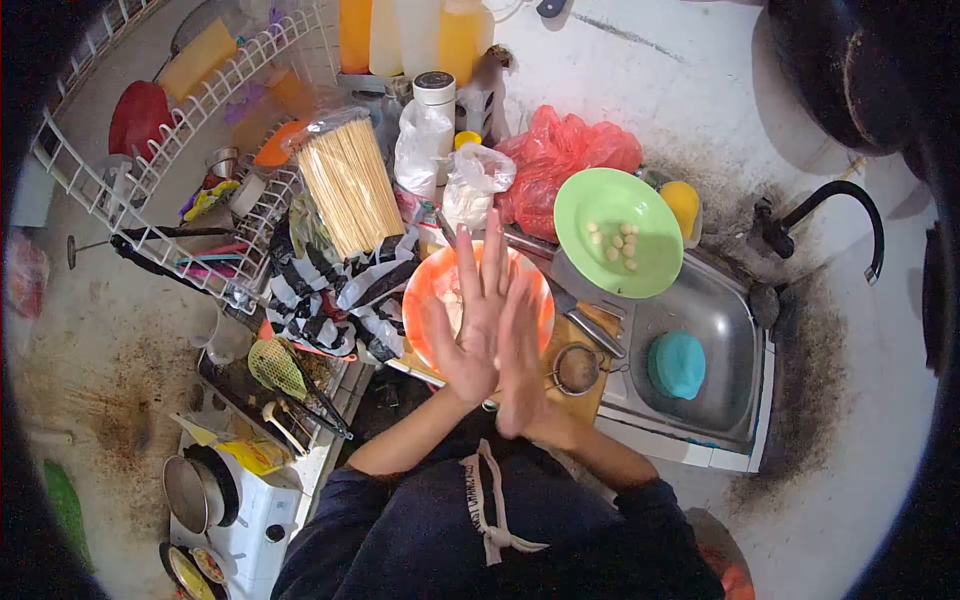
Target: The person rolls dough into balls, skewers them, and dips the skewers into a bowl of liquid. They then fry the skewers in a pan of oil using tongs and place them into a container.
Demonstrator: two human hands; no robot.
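Above an orange-and-white plate (422, 283), my left hand (472, 335) is raised with its palm showing and its fingers stretched out. My right hand (519, 355) is turned edge-on against it, fingers straight, and the palms meet or nearly meet. Whether anything lies between them is hidden. Some pale dough (451, 309) shows on the plate behind my left fingers. To the right, a green plate (648, 270) carries several small pale balls (621, 240). A knife (594, 330) and a small round strainer (577, 369) lie on the wooden board (590, 401) near my right hand.
A steel sink (715, 330) with a teal bowl (677, 365) and a black faucet (840, 205) is at right. Skewers (350, 185), a red plastic bag (565, 160) and a white bottle (434, 105) stand behind. A dish rack (180, 130) and a stove (262, 515) are at left.
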